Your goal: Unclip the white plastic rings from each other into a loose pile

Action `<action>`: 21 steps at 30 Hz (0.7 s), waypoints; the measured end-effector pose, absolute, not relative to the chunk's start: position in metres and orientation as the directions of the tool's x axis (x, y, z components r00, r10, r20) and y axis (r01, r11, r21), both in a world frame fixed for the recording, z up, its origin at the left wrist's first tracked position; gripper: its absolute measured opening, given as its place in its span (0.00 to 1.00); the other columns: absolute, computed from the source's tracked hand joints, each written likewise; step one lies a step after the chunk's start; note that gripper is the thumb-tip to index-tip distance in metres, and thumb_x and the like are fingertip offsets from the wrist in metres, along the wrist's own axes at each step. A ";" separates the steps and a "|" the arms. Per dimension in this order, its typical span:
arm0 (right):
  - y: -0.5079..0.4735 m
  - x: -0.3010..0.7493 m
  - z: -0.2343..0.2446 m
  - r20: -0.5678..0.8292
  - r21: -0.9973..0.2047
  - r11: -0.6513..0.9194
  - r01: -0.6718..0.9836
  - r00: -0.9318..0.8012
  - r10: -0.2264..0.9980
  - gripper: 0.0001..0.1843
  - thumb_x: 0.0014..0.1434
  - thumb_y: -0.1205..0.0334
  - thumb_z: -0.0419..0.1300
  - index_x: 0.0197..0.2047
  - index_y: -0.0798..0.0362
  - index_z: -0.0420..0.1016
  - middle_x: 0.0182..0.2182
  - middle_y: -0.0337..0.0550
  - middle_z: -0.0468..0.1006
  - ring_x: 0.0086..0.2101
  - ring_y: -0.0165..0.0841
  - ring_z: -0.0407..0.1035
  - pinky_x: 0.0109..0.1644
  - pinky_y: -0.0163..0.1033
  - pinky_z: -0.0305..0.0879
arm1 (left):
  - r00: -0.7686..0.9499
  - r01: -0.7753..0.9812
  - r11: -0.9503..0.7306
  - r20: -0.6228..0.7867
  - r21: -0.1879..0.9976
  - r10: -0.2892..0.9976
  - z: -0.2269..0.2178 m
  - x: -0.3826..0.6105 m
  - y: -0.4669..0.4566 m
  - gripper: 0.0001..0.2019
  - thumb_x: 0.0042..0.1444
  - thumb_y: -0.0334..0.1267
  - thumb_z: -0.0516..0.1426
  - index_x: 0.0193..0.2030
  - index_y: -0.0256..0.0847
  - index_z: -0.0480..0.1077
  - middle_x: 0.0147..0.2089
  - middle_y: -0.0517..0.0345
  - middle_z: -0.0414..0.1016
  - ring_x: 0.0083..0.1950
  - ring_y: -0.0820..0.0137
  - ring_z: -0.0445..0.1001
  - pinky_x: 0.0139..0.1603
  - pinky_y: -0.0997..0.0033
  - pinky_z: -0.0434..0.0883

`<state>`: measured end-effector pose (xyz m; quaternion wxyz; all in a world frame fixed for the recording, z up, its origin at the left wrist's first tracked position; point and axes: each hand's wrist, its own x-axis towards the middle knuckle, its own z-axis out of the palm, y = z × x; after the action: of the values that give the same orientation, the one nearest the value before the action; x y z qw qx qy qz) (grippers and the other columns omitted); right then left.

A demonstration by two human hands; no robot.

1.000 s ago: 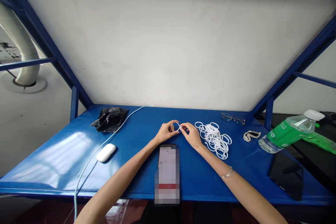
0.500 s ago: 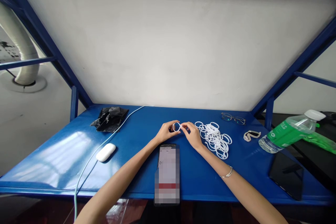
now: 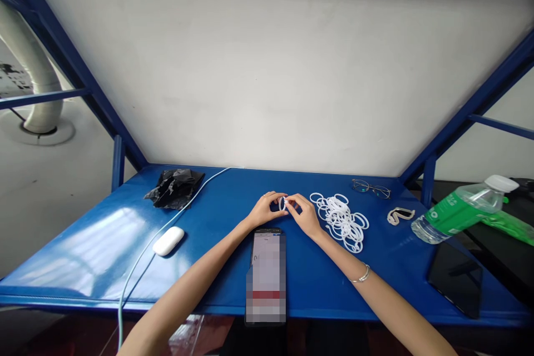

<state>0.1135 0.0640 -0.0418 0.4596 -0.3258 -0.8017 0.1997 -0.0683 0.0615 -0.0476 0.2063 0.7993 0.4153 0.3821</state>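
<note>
Between my two hands, just beyond the phone, is a small white ring [image 3: 281, 203], seen partly edge-on. My left hand [image 3: 266, 208] pinches it from the left with thumb and fingers. From the right, the fingertips of my right hand [image 3: 305, 215] are closed on its right side, where a small white part shows; its detail is too small to make out. A loose pile of several white rings [image 3: 344, 222] lies on the blue table [image 3: 225, 206] to the right of my right hand. Below my hands lies a phone [image 3: 267, 272] with its screen lit and partly pixelated.
To the left are a crumpled black plastic bag [image 3: 175, 188], a white mouse [image 3: 168, 241] and a pale cable [image 3: 144, 256]. At right lie glasses [image 3: 371, 188], a small beige looped item [image 3: 400, 215], a green-labelled bottle [image 3: 461, 208] and a dark tablet-like slab [image 3: 455, 278].
The white ring has turned from facing me to nearly edge-on between my fingers. My hands stay in almost the same place, and the pile looks unchanged.
</note>
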 end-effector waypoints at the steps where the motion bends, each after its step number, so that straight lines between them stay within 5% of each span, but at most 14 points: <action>1: 0.064 0.113 -0.042 0.609 -0.616 0.709 0.342 -0.365 0.705 0.08 0.65 0.58 0.53 0.40 0.50 0.73 0.33 0.43 0.75 0.32 0.34 0.70 0.36 0.38 0.66 | 0.362 0.504 -0.570 0.441 0.649 0.822 -0.048 -0.068 0.061 0.26 0.54 0.55 0.59 0.53 0.39 0.69 0.38 0.55 0.73 0.39 0.68 0.69 0.43 0.68 0.67; 10: 0.062 0.114 -0.039 0.615 -0.591 0.715 0.373 -0.366 0.699 0.09 0.65 0.58 0.52 0.40 0.49 0.73 0.33 0.43 0.75 0.33 0.35 0.70 0.37 0.38 0.66 | 0.360 0.496 -0.577 0.451 0.649 0.817 -0.048 -0.068 0.060 0.26 0.54 0.53 0.60 0.55 0.40 0.67 0.46 0.53 0.73 0.44 0.66 0.70 0.45 0.67 0.68; 21: 0.061 0.114 -0.039 0.632 -0.557 0.738 0.382 -0.382 0.675 0.10 0.65 0.60 0.51 0.39 0.50 0.73 0.33 0.43 0.76 0.35 0.35 0.71 0.38 0.38 0.66 | 0.358 0.490 -0.570 0.444 0.659 0.821 -0.046 -0.068 0.060 0.24 0.55 0.51 0.60 0.54 0.40 0.68 0.43 0.54 0.74 0.43 0.66 0.71 0.47 0.66 0.67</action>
<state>0.1139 0.0612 -0.0394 0.4516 -0.3240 -0.8153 0.1619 -0.0677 0.0602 -0.0462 0.2130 0.7961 0.4117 0.3890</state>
